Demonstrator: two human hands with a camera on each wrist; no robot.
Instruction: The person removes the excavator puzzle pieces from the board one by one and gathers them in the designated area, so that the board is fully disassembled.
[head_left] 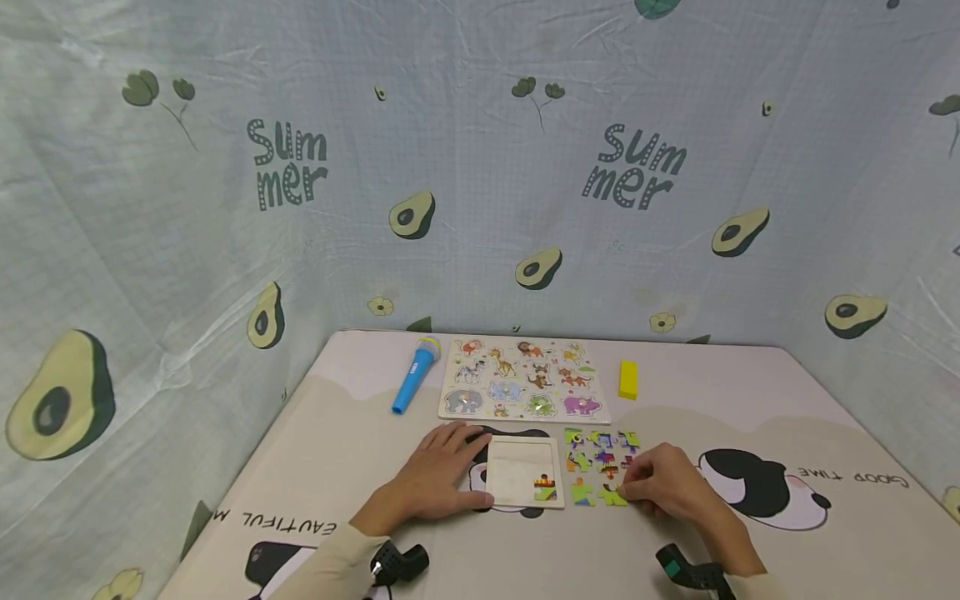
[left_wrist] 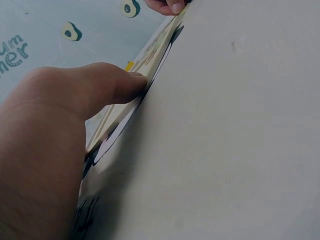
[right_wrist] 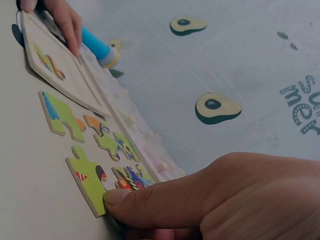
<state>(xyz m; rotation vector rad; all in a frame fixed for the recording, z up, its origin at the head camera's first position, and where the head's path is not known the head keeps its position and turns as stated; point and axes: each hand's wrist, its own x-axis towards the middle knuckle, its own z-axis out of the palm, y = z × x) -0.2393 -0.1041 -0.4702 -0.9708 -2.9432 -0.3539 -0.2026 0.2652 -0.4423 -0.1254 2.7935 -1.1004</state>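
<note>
My left hand (head_left: 435, 477) rests on the left side of a pale wooden puzzle tray (head_left: 517, 467), thumb at its near left corner and fingers stretched toward its far edge. Two joined-looking bits of a coloured puzzle picture (head_left: 545, 489) lie in the tray's near right corner. To the right of the tray, several loose jigsaw pieces (head_left: 581, 492) are laid out in rows. My right hand (head_left: 667, 483) pinches the edge of a green puzzle piece (right_wrist: 87, 182) at the near right of these rows. In the right wrist view the thumb covers one corner of it; the other fingers are mostly hidden.
Behind the tray lies a board with animal pictures (head_left: 525, 392). A blue toy microphone (head_left: 415, 379) is left of that board, and a yellow block (head_left: 627, 380) stands to its right. A patterned curtain (head_left: 465, 267) hangs along the table's back edge.
</note>
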